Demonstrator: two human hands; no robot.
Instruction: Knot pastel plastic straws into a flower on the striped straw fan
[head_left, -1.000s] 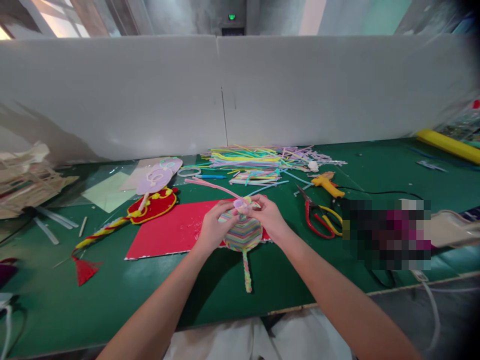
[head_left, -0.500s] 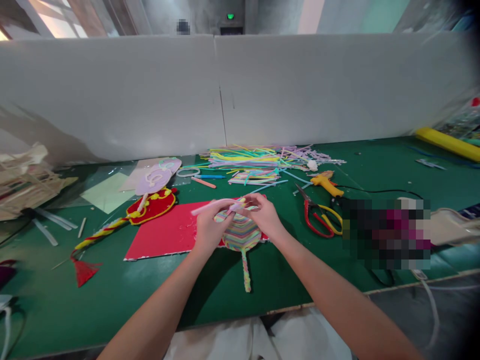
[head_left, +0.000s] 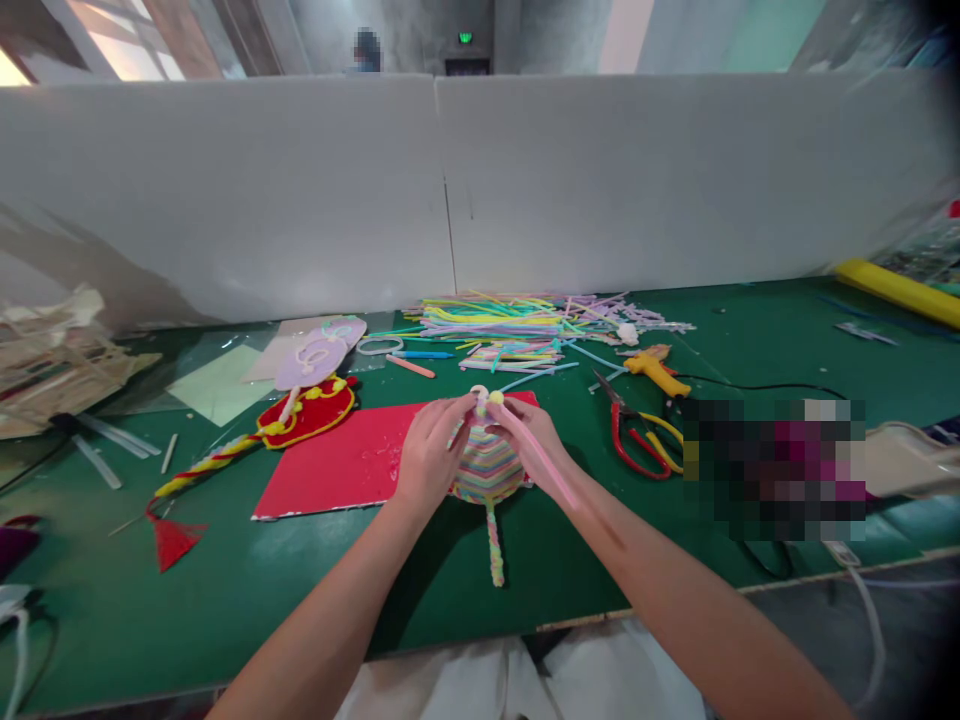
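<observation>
A striped pastel fan [head_left: 489, 465], which looks made of pipe cleaners, lies below my hands with its twisted handle pointing toward me. Above its top edge my left hand [head_left: 431, 450] is closed in a pinch on a small pale curled pipe cleaner piece [head_left: 480, 402]. Close beside it, my right hand [head_left: 536, 435] pinches a pink pipe cleaner [head_left: 546, 458], whose long end trails back over my right forearm. A pale yellow bit [head_left: 496, 398] shows between the fingertips. Part of the fan is hidden by my fingers. Under the hands is a red board [head_left: 330, 470].
Several loose pipe cleaners [head_left: 495, 318] are heaped at the back. Right of my hands lie scissors [head_left: 637, 440] and a yellow glue gun [head_left: 658, 374]. A red fan [head_left: 319, 415] with a tassel lies left. A white partition [head_left: 300, 190] closes the far side.
The pink pipe cleaner's long end has swung from the left side, over my left hand, to the right over my right forearm. Both hands have turned, fingertips now meeting above the fan.
</observation>
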